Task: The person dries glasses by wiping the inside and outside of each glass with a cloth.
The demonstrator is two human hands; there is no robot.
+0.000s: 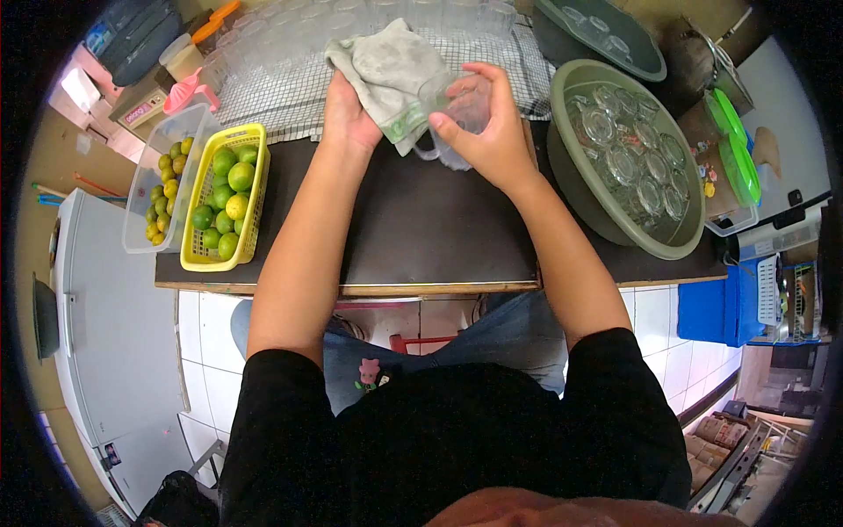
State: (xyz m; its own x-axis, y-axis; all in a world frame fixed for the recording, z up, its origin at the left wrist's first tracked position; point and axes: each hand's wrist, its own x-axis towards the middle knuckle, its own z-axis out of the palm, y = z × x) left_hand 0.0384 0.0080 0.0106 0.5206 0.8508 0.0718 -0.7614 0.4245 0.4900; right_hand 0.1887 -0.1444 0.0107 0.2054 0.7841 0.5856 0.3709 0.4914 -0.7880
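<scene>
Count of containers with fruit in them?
2: a yellow basket on the left side, and a clear plastic box just left of it. No hidden ones can be ruled out.

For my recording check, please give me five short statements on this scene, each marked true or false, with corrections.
1. The left hand holds a pale cloth. True.
2. The right hand holds a lime. False: it holds a clear mug.
3. The yellow basket holds round fruit. True.
4. The large tub is at the person's left. False: it is at the right.
5. Glassware stands on the checked cloth. True.
</scene>
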